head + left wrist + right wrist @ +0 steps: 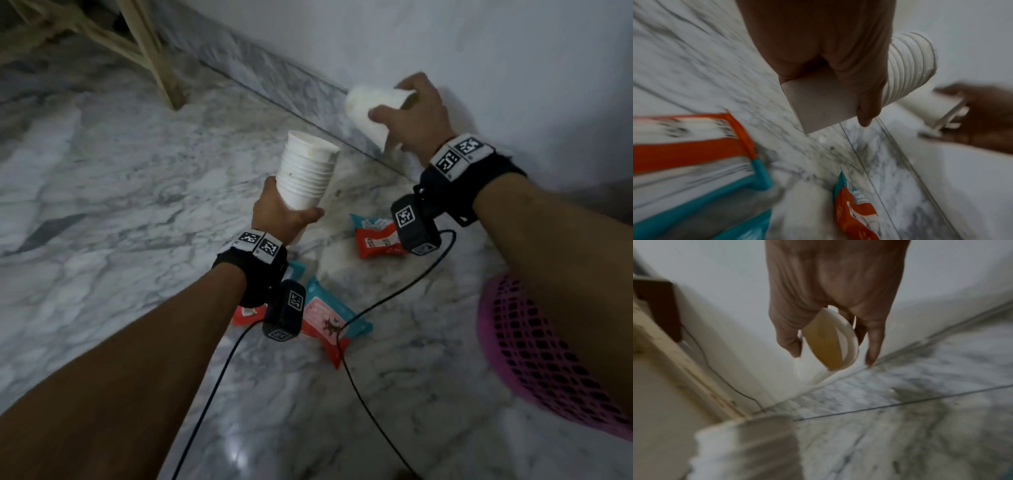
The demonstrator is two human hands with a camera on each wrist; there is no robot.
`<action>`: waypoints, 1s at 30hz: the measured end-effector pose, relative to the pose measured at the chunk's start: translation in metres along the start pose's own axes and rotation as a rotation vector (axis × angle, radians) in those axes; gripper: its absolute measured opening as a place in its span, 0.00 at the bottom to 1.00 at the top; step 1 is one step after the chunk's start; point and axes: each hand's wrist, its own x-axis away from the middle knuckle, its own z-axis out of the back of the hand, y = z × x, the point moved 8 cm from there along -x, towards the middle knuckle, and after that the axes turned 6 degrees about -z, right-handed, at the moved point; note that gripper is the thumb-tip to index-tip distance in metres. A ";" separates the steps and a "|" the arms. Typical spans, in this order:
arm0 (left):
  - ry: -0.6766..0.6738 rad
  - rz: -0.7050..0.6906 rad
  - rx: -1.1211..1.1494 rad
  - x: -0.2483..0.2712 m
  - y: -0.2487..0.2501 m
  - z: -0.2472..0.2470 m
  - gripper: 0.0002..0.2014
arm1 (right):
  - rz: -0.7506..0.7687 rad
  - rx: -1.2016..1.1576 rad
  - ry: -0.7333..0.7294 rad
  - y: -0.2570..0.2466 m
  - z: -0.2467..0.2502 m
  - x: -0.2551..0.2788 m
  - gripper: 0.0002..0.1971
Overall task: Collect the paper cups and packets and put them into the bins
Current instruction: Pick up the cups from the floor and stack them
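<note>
My left hand [284,216] grips a tall stack of nested white paper cups [306,171] near its base, mouth tilted up and right; the same cup stack [908,68] shows in the left wrist view. My right hand [416,118] holds white paper cups [371,109] sideways above the floor by the wall; in the right wrist view a cup [830,344] with a brownish inside sits between the fingers. Red and teal packets lie on the marble floor: one packet [376,240] under the right wrist, another packet [329,318] and a third packet [246,313] below the left wrist.
A pink mesh bin [534,349] stands at the right, partly hidden by my right forearm. A white wall with a grey marble skirting [274,78] runs behind. Wooden furniture legs [161,65] stand at the upper left. Black cables [373,308] trail over the floor.
</note>
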 end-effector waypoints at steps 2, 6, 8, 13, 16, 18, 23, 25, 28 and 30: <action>-0.011 0.076 -0.004 0.018 0.006 0.022 0.38 | 0.025 -0.109 -0.131 -0.046 -0.008 0.012 0.21; -0.060 0.159 -0.024 0.051 0.040 0.071 0.38 | 0.029 0.006 -0.369 -0.127 -0.011 0.046 0.29; -0.073 0.193 -0.018 0.065 0.062 0.097 0.38 | 0.017 0.096 -0.475 -0.161 -0.006 0.065 0.36; -0.146 0.177 -0.038 0.094 0.142 0.150 0.38 | 0.009 0.255 -0.665 -0.234 0.017 0.127 0.32; -0.181 0.149 -0.060 0.103 0.195 0.175 0.39 | -0.014 0.276 -0.717 -0.261 0.039 0.161 0.32; -0.231 0.133 -0.111 0.107 0.222 0.186 0.41 | -0.026 0.250 -0.711 -0.271 0.060 0.175 0.39; -0.443 0.088 -0.227 0.122 0.282 0.178 0.41 | -0.208 0.073 -0.622 -0.258 0.124 0.187 0.43; -0.525 0.081 -0.205 0.131 0.304 0.159 0.38 | -0.316 -0.014 -0.547 -0.235 0.155 0.190 0.40; -0.652 0.091 -0.166 0.147 0.333 0.119 0.34 | -0.538 -0.203 -0.436 -0.178 0.205 0.203 0.36; -0.710 0.106 -0.146 0.156 0.347 0.087 0.31 | -0.680 -0.321 -0.336 -0.134 0.238 0.215 0.33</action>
